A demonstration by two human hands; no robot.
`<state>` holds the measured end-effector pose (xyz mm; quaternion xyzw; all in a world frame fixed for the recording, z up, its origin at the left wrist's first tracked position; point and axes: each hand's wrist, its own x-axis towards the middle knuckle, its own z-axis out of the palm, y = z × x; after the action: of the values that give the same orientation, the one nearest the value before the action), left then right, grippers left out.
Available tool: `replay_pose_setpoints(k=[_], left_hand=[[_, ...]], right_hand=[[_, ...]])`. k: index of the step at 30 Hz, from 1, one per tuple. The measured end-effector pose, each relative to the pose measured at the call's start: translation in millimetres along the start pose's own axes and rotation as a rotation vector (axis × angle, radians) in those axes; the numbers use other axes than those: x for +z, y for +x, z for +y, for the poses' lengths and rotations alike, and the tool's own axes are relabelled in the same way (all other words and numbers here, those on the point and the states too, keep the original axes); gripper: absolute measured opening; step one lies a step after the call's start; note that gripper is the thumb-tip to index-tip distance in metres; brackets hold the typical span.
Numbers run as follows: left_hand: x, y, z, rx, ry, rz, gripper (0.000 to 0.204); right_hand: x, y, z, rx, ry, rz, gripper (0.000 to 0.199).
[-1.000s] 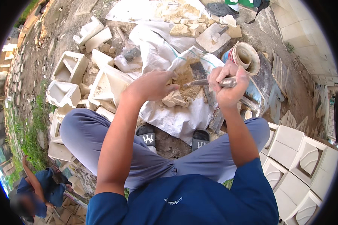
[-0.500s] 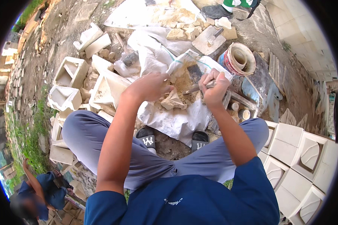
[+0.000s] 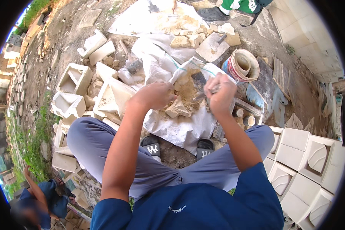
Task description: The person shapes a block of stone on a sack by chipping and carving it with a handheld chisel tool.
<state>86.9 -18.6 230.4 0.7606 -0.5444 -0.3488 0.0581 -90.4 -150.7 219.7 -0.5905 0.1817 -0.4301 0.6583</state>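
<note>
My right hand (image 3: 220, 94) is closed in a fist around a small metal-bladed tool (image 3: 199, 96), whose grey blade points left; motion blurs the hand, so the exact kind is unclear. To its left, my left hand (image 3: 154, 96) has curled fingers, and whatever they may pinch is hidden. Just below and right of those fingers, a jagged pale stone chunk (image 3: 178, 109) rests on a white woven sack (image 3: 172, 128). Yellowish powder (image 3: 187, 87) covers the sack between my hands. A dark grey rectangular piece (image 3: 198, 78) lies on the powder near my right hand.
Hollow pale blocks (image 3: 74, 78) stand at the left, near a mallet (image 3: 134, 66). Nested buckets (image 3: 243, 64) stand beyond my right hand. A scraper (image 3: 219, 41) lies on a flat slab. Carved blocks (image 3: 291, 153) are stacked at the right. Another person (image 3: 50, 199) is at lower left.
The whole view has shifted slightly. My right hand, now more blurred, has moved the tool a little; its blade looks shorter. My left hand stays above the stone chunk.
</note>
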Motion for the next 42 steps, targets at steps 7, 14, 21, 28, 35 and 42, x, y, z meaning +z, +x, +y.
replay_pose_setpoints(k=[7,14,21,28,35,42], left_hand=[[4.5,3.5,-1.9,0.052,-0.071,0.031,0.052],[39.7,25.8,1.1,0.155,-0.07,0.034,0.057],[81.7,65.9,52.0,0.502,-0.493,0.405,0.042],[96.3,98.6,80.8,0.11,-1.149,0.514,0.031],[71.8,96.9,104.1,0.16,-1.273,0.581,0.033],[101.0,127.3,84.6,0.127,-1.27,0.636,0.029]], right_hand=[[-11.5,-3.5,33.9,0.064,0.068,0.118,0.047],[0.2,16.6,-0.3,0.127,-0.357,-0.134,0.044],[-25.7,22.0,-22.1,-0.104,-0.613,-0.147,0.038],[-72.8,33.8,-47.5,-0.233,-0.496,-0.025,0.049],[-112.0,32.9,-43.2,-0.167,-0.601,0.015,0.053],[-108.2,46.0,-52.2,-0.25,-0.686,-0.11,0.048]])
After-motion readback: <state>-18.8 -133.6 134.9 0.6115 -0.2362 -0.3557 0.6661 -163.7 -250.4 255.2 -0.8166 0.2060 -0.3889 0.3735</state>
